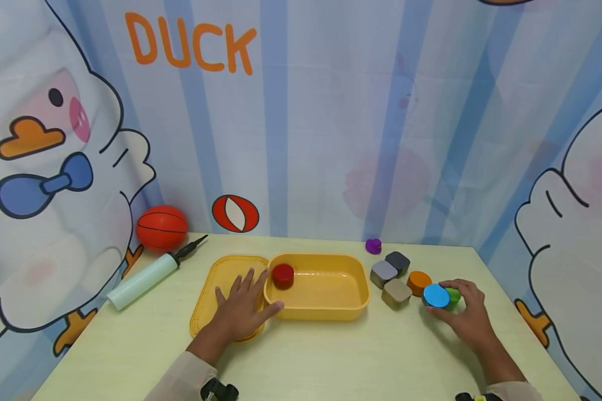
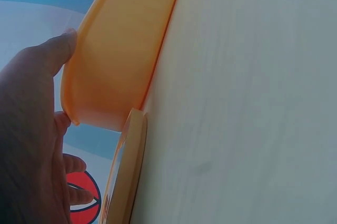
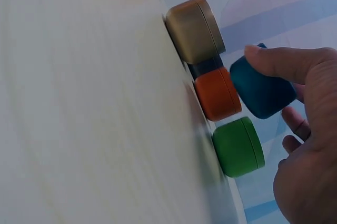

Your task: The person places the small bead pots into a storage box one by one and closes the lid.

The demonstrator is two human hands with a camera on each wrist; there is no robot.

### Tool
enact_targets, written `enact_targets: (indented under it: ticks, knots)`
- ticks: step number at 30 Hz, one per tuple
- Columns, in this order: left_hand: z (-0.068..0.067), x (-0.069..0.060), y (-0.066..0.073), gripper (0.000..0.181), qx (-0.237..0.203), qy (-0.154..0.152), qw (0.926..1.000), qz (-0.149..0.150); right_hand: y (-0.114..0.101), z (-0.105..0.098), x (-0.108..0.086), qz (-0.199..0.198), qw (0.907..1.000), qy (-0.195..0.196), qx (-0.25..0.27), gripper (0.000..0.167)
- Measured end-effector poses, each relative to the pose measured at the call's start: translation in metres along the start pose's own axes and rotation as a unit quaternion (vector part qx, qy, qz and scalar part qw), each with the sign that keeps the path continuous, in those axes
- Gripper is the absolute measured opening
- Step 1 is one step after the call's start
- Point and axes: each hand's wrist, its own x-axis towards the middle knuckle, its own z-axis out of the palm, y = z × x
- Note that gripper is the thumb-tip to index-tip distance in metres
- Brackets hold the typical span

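Thumb and fingers of my right hand (image 1: 465, 317) pinch a small blue round box (image 1: 436, 296), held above the table in the right wrist view. Just past it stand a green box (image 3: 238, 147) and an orange box (image 1: 418, 283). My left hand (image 1: 241, 309) has its fingers spread over the yellow lid (image 1: 208, 303). Its thumb touches the rim of the yellow container (image 1: 326, 312), as the left wrist view also shows. Inside the container, at its left end, sits a red round box (image 1: 283, 276).
Gold (image 1: 396, 294), silver (image 1: 383, 273) and dark grey (image 1: 398, 263) boxes stand right of the container, with a small purple toy (image 1: 373, 246) behind. A pale green hand pump (image 1: 142, 282) and a red ball (image 1: 162, 229) are at the left. A duck-print curtain (image 1: 321, 122) backs the table.
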Motion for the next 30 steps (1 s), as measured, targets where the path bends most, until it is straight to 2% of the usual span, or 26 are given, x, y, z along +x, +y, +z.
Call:
enact_targets:
  ticks: [5, 9, 19, 30]
  knots:
    - [0.0, 0.0, 0.0, 0.095, -0.001, 0.002, 1.0, 0.001, -0.011, 0.005, 0.001, -0.005, 0.9996, 0.024, 0.017, 0.061]
    - [-0.001, -0.001, 0.001, 0.095, -0.003, 0.0, 1.0, -0.001, -0.017, 0.009, 0.001, -0.001, 0.9994, 0.024, 0.027, 0.06]
    - [-0.002, -0.001, 0.002, 0.093, -0.002, -0.001, 1.0, -0.001, -0.029, 0.015, 0.006, 0.028, 0.9937, -0.001, 0.108, 0.066]
    - [-0.001, 0.0, -0.001, 0.094, 0.002, -0.001, 1.0, -0.003, -0.054, 0.033, 0.017, 0.035, 0.9919, -0.034, 0.117, 0.068]
